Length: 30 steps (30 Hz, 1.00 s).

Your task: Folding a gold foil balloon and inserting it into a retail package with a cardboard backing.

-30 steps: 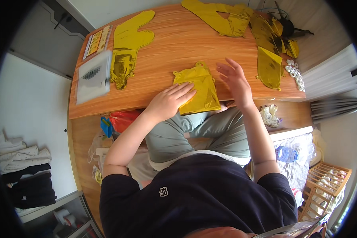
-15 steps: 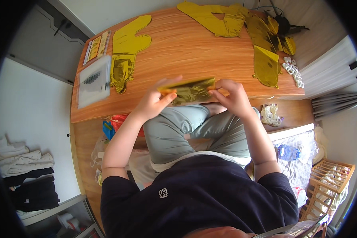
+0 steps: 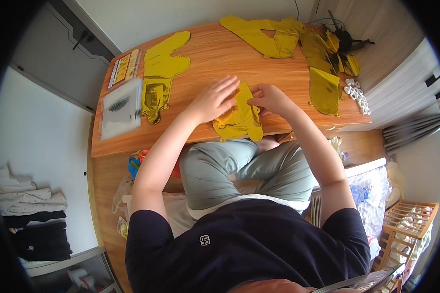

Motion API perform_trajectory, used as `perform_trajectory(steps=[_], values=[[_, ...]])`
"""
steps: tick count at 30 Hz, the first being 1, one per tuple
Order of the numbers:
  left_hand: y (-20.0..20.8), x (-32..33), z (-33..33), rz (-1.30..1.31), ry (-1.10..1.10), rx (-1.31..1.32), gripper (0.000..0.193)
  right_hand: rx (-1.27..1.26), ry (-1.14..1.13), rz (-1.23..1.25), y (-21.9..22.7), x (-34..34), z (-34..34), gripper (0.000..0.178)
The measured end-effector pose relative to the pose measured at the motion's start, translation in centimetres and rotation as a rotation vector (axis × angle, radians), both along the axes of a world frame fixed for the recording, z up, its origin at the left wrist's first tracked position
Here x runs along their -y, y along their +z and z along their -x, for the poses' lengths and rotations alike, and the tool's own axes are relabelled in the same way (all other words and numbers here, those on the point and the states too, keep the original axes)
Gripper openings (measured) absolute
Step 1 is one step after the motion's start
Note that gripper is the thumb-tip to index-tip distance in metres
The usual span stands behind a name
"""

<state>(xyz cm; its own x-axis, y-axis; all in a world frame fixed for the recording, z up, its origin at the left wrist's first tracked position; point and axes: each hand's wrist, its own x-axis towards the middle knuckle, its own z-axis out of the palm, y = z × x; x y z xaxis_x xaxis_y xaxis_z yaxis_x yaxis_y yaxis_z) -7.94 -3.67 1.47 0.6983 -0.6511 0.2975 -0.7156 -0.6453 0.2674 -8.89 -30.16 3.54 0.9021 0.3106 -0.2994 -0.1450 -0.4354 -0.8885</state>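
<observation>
A flat, folded gold foil balloon [image 3: 242, 122] lies at the front edge of the wooden table [image 3: 210, 63], its lower end reaching the edge. My left hand [image 3: 213, 100] is open over its left side, fingers stretched out; whether the palm presses on the foil I cannot tell. At the foil's right edge, my right hand [image 3: 271, 99] has thumb and fingers closed in a pinch on it. Another flat gold foil balloon [image 3: 166, 63] rests left of my hands. More gold foil [image 3: 274, 41] is spread along the far side, and a further gold piece [image 3: 325, 93] lies to the right.
Clear plastic sleeves [image 3: 121, 107] and a printed sheet [image 3: 125, 68] lie at the table's left. Small white rings [image 3: 358, 95] cluster at its right edge, with a black stand-like object [image 3: 347, 39] behind. A wooden rack [image 3: 408, 224] stands at the lower right.
The folded foil has come down from between my raised hands onto the table and now shows a wider face. My left hand has flattened over it; my right hand has shifted slightly left.
</observation>
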Motion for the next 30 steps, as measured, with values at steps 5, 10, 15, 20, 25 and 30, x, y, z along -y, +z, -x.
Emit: perform_trajectory(steps=[5, 10, 15, 20, 25, 30], values=[[-1.2, 0.5, -1.0, -0.148, -0.080, -0.084, 0.065, 0.067, -0.026, 0.106, 0.5, -0.3, 0.3, 0.036], [-1.7, 0.7, -1.1, -0.190, -0.073, -0.057, 0.064, 0.118, -0.127, 0.118, -0.3, -0.6, -1.0, 0.036], [-2.0, 0.8, -1.1, -0.192, -0.076, -0.013, 0.065, 0.257, -0.133, 0.140, -1.6, -1.2, -2.4, 0.035], [-2.0, 0.6, -1.1, -0.144, -0.082, -0.010, 0.064, 0.185, -0.099, 0.186, 0.0, -1.5, -2.5, 0.043], [-1.8, 0.8, -1.0, -0.161, -0.093, -0.005, 0.063, 0.059, -0.081, 0.065, 0.3, -1.5, -3.0, 0.048], [-1.6, 1.2, -1.2, -0.157, -0.095, -0.015, 0.063, 0.185, -0.026, 0.097, -0.5, -1.3, -3.1, 0.036]])
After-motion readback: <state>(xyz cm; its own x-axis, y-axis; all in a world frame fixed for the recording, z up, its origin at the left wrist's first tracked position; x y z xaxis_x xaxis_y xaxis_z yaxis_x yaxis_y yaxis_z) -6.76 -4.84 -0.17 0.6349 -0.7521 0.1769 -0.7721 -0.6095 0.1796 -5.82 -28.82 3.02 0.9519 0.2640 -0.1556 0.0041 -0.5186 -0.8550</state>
